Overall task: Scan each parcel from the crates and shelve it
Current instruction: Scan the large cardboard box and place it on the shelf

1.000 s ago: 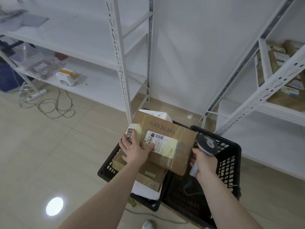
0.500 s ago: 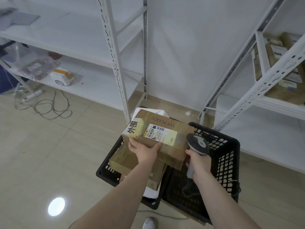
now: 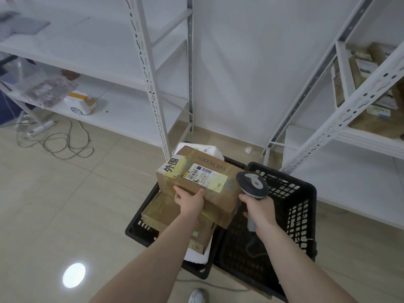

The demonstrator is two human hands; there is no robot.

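My left hand (image 3: 189, 201) grips the near edge of a brown cardboard parcel (image 3: 218, 193), holding it above the left black crate (image 3: 136, 224). The parcel's white shipping label (image 3: 205, 176) faces up. My right hand (image 3: 258, 206) grips the handle of a grey barcode scanner (image 3: 253, 184), whose head sits just right of the label. Under the raised parcel, another brown box (image 3: 161, 215) and a white parcel (image 3: 196, 252) lie in the left crate. The right black crate (image 3: 301, 206) looks empty apart from the scanner cable.
White metal shelving (image 3: 122, 110) stands to the left with a tape dispenser (image 3: 79, 102) and plastic bags on it. A right-hand shelf unit (image 3: 360, 147) holds several shelved parcels (image 3: 369, 84). A power strip and cables (image 3: 54, 138) lie on the tiled floor.
My left hand slid from the parcel's top to its near edge and lifted the parcel, tilting the label up. The scanner moved closer to the label.
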